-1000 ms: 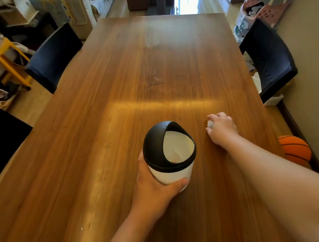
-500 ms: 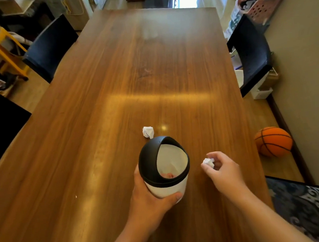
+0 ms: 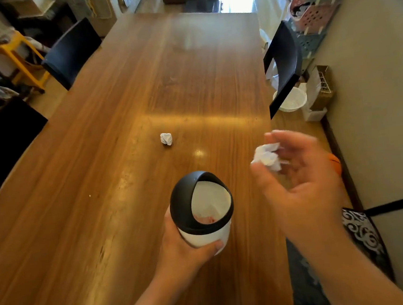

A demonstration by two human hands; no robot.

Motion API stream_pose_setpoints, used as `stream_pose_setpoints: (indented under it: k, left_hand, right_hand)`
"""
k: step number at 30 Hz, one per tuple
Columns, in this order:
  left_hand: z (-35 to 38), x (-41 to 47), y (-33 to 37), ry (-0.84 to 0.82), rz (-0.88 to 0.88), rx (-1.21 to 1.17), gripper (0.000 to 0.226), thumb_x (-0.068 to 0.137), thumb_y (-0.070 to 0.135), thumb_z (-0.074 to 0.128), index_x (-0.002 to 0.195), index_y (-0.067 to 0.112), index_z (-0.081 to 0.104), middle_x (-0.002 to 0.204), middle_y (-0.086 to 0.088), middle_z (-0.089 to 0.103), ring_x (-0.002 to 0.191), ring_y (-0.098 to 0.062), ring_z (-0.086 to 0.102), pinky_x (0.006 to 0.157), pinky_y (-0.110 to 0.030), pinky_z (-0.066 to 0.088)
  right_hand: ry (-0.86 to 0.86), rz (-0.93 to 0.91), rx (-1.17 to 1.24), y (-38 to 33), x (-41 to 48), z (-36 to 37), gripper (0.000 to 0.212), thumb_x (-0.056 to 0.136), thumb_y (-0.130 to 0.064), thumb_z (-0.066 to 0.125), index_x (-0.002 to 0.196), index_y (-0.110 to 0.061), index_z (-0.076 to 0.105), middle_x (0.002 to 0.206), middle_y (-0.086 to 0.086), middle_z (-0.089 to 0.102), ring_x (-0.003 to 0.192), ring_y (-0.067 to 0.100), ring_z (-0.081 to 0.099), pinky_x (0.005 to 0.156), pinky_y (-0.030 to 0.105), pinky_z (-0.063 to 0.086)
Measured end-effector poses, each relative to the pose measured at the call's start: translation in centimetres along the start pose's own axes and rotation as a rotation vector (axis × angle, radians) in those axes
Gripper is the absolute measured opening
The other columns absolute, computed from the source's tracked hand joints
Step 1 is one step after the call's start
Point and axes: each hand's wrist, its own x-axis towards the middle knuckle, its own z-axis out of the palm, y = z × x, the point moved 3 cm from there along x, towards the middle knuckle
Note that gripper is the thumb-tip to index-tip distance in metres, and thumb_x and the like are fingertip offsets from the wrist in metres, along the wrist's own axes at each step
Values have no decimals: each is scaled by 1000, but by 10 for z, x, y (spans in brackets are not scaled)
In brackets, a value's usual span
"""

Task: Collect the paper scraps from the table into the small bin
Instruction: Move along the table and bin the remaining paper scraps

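Note:
A small white bin (image 3: pixel 205 236) with a black domed lid stands on the wooden table (image 3: pixel 100 186) near its front right, opening turned up toward me; something pale lies inside. My left hand (image 3: pixel 181 255) grips the bin's lower body. My right hand (image 3: pixel 302 191) hovers above and to the right of the bin, blurred, pinching a crumpled white paper scrap (image 3: pixel 267 157) between thumb and fingertips. A second crumpled paper scrap (image 3: pixel 166 139) lies on the table beyond the bin, slightly to the left.
Dark chairs stand at the far left (image 3: pixel 70 54) and at the right edge (image 3: pixel 284 55). On the floor to the right are a white basin (image 3: pixel 291 99), a basketball (image 3: pixel 335 165) partly behind my hand, and a patterned rug (image 3: pixel 360 230).
My right hand picked a scrap up off the table and lifted it toward me, up beside the bin. The view shifted, revealing the second scrap beyond the bin.

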Motion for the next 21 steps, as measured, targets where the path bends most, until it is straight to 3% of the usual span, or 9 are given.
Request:
stream_pose_setpoints:
  k: [3, 7, 9, 12, 18, 21]
  left_hand:
    - [5, -13, 7, 20, 28, -5, 118, 55, 50, 101, 152, 44, 34, 140, 20, 58, 125, -4, 60, 91, -35, 58]
    - [-3, -23, 12, 70, 39, -24, 116, 55, 39, 103, 150, 42, 37, 137, 19, 59, 123, -3, 62, 89, -36, 61]
    - [-14, -24, 9, 80, 49, -33, 115, 56, 34, 102, 151, 35, 38, 137, 17, 60, 123, -4, 61, 89, -37, 61]
    - [-39, -18, 6, 101, 51, -48, 116, 53, 39, 101, 150, 39, 37, 134, 22, 58, 122, -1, 60, 92, -36, 59]
    - [-120, 34, -8, 129, 51, -49, 105, 48, 48, 96, 127, 77, 33, 125, 40, 56, 116, 11, 58, 78, -13, 57]
    - [-166, 73, -24, 102, 50, -35, 110, 47, 48, 95, 139, 60, 36, 128, 30, 58, 116, 12, 57, 76, -7, 54]
  right_hand:
    - [-329, 88, -198, 17, -25, 21, 81, 71, -51, 77, 141, -39, 40, 136, -20, 51, 125, -4, 48, 98, 18, 44]
    - [-320, 144, -224, 37, -39, 12, 84, 64, -72, 64, 139, -45, 38, 133, -29, 47, 125, -11, 43, 95, 14, 40]
    - [-314, 175, -264, 48, -43, 13, 72, 69, -65, 67, 134, -42, 46, 126, -28, 51, 117, -9, 49, 90, 16, 46]
    - [-360, 248, -267, 66, -47, 32, 50, 77, -51, 71, 123, -41, 54, 113, -27, 58, 107, -8, 55, 82, 18, 51]
    - [-501, 420, -310, 103, -43, 121, 42, 81, -49, 71, 119, -41, 54, 103, -26, 58, 94, -7, 57, 65, 10, 46]
    - [-495, 515, -334, 122, -26, 177, 42, 83, -46, 71, 121, -34, 56, 100, -23, 57, 91, -3, 59, 63, 11, 49]
